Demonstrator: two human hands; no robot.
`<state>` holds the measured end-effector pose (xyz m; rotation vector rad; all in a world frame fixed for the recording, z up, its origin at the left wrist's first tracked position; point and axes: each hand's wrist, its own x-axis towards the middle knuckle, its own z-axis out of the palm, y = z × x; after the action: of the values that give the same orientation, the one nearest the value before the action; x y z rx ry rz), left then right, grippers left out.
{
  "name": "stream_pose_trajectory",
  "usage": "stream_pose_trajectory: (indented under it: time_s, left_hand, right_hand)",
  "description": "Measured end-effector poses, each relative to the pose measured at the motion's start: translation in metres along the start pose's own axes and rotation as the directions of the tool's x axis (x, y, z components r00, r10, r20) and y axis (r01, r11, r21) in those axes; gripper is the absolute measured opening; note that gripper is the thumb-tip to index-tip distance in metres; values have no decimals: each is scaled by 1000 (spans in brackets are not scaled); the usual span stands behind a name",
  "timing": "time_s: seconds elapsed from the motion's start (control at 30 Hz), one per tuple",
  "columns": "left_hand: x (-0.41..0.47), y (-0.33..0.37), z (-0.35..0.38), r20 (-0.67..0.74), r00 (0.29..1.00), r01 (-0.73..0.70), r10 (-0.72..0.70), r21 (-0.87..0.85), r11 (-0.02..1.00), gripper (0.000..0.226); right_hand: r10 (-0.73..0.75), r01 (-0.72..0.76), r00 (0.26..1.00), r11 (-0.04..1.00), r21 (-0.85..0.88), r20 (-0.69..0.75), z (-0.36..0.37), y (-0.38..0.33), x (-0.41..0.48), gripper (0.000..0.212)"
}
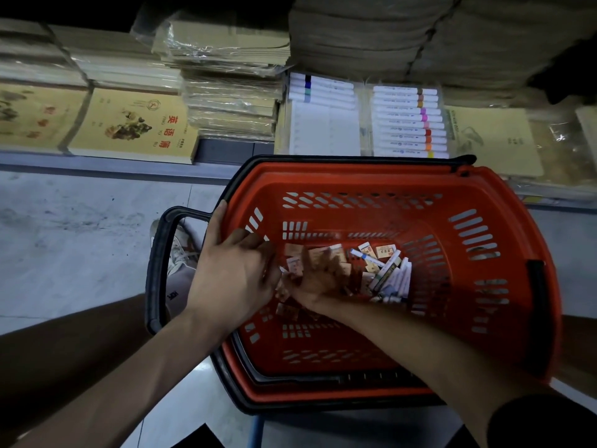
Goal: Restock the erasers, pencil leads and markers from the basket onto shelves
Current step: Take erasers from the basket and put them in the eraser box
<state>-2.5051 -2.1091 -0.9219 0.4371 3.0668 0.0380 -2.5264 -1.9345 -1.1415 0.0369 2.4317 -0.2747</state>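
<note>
A shelf (226, 150) spans the view at 12 o'clock, with stacked notebooks (135, 124) at 10 o'clock and a tray of white markers (407, 124) at 1 o'clock. The orange basket (355, 169) fills the centre, just below the shelf. The left hand (232, 273) sits over the basket's 9 o'clock rim, thumb straight along it and fingers curled inward; what they hold cannot be told. The right hand (319, 276) is blurred, down among the small packs (384, 252) heaped mid-basket, its grip unclear. White pens (395, 279) lie at the heap's 3 o'clock side.
</note>
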Motion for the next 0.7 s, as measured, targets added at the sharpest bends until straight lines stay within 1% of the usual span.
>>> stream_pose_trajectory:
  time_s: [0.03, 0.1, 0.13, 0.17, 0.2, 0.27, 0.33, 0.4, 0.43, 0.47, 0.5, 0.57, 0.6, 0.63, 0.7]
  left_hand:
    - [0, 0, 0, -1, 1000, -1, 1, -2, 1000, 33]
    - [0, 0, 1, -12, 1000, -2, 2, 0, 1000, 31]
    - [-1, 0, 1, -15, 1000, -1, 1, 0, 1000, 31]
    - [-1, -1, 2, -19, 1000, -1, 1, -5, 1000, 32]
    - [-1, -1, 2, -26, 1000, 0, 0, -11, 1000, 33]
    - [0, 0, 2, -38, 999, 0, -1, -20, 1000, 34]
    - [0, 0, 2, -47, 999, 2, -3, -30, 1000, 36]
    - [0, -1, 2, -46, 999, 8, -10, -37, 999, 40]
    - [0, -1, 2, -45, 999, 12, -13, -35, 999, 41]
    - [-1, -1, 2, -45, 999, 14, -16, -35, 999, 42]
    - [-1, -1, 2, -46, 999, 16, -18, -37, 999, 42]
    - [-1, -1, 1, -46, 999, 16, -18, -45, 999, 44]
    - [-1, -1, 1, -46, 999, 15, -17, -45, 999, 44]
    - [-1, -1, 1, -49, 999, 12, -14, -43, 999, 44]
    - [0, -2, 1, -50, 999, 8, -10, -39, 999, 43]
  right_hand:
    - [-104, 104, 995, 995, -11, 14, 1, -6, -7, 93]
    - [-285, 285, 958, 958, 22, -5, 1, -15, -19, 79]
    - [-335, 336, 942, 940, 52, -34, 2, -16, -21, 75]
    - [-340, 345, 937, 935, 77, -76, 3, -16, -21, 73]
    - [-299, 312, 946, 945, 100, -124, 2, -14, -19, 73]
    - [-139, 165, 969, 980, 116, -203, -6, -2, -7, 72]
    - [22, -8, 984, 996, 83, -178, -20, 15, 7, 77]
    - [159, -145, 976, 985, 97, -147, -30, 32, 17, 70]
    - [194, -177, 969, 978, 112, -156, -31, 38, 19, 66]
    - [176, -160, 969, 982, 103, -171, -29, 45, 20, 65]
    - [116, -106, 978, 992, 66, -176, -26, 52, 19, 68]
    - [-48, 44, 991, 999, -32, -121, -17, 67, 18, 82]
    - [-111, 107, 990, 993, -53, -90, -15, 75, 17, 85]
    - [-141, 137, 987, 989, -57, -70, -14, 83, 17, 82]
    - [-164, 156, 981, 984, -83, -107, -22, 96, 13, 62]
